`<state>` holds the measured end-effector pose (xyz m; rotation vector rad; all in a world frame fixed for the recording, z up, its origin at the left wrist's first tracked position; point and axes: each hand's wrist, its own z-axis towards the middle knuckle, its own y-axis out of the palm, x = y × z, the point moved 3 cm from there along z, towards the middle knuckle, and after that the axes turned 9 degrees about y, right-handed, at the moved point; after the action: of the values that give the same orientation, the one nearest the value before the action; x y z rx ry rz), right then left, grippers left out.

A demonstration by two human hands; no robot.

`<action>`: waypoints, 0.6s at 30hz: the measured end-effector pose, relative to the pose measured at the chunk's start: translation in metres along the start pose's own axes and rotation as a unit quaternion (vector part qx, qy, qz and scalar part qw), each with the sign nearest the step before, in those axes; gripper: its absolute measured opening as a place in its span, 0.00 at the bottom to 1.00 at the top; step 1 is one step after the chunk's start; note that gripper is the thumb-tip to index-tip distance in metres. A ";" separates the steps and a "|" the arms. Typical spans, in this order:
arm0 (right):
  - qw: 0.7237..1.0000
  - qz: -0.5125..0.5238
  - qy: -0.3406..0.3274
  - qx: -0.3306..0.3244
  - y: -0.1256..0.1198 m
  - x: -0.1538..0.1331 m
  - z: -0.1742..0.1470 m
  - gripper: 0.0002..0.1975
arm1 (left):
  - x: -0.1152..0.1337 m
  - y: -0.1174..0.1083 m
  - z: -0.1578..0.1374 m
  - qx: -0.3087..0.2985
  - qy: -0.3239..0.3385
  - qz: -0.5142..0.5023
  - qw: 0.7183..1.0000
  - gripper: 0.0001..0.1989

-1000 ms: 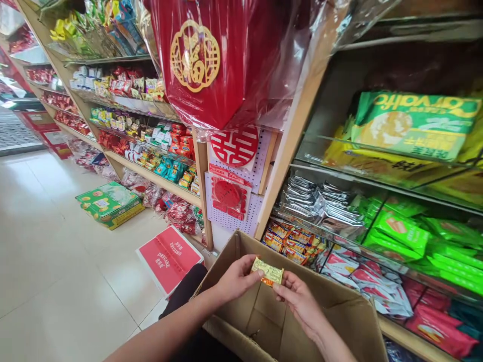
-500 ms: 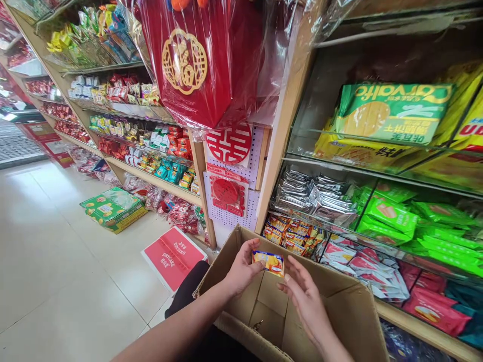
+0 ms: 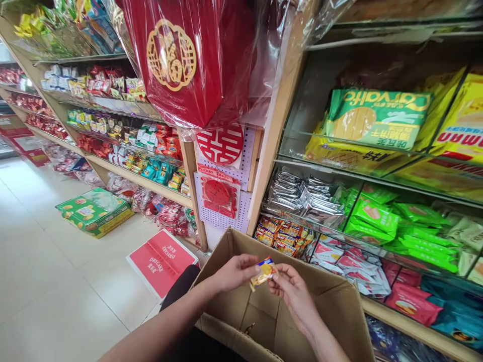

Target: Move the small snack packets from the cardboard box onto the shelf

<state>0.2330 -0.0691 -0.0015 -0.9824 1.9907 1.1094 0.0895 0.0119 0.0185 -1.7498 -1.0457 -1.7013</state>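
2 hands pinch 1 small packet over an open box.

The packet [image 3: 264, 270] is yellow-orange with a blue corner and a glossy wrapper, tilted, held above the box [image 3: 339, 311]; the left hand [image 3: 234, 271] pinches its left end with its fingers and the right hand [image 3: 290, 291] pinches its right end. Half a second ago the packet lay flat, face to the camera, with the right fingers spread loose beside it; now they have closed on it. Behind stand shelves [image 3: 271, 125] of snack packs, a wrapped red bag [image 3: 188, 60] hangs above, and a red sign [image 3: 160, 261] lies on the floor.
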 end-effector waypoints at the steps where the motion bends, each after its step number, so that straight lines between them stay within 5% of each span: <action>1: 1.000 -0.001 0.001 0.010 0.003 0.004 0.000 0.26 | -0.003 0.002 -0.001 -0.002 -0.016 -0.012 1.000 0.20; 6: 0.999 0.005 0.013 0.053 0.018 0.034 0.001 0.36 | -0.023 0.016 -0.008 0.115 -0.061 -0.081 0.988 0.16; 11: 0.994 -0.110 -0.012 0.000 0.014 0.027 0.001 0.26 | -0.027 0.021 -0.012 0.104 -0.124 -0.124 0.979 0.15; 18: 0.937 -0.318 -0.092 0.109 -0.054 0.023 -0.038 0.21 | -0.002 0.045 0.040 0.106 -0.054 -0.145 0.982 0.23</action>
<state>0.2608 -0.1288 -0.0251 -1.2273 1.4408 0.5806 0.1497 0.0160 0.0195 -1.6311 -1.5349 -1.6011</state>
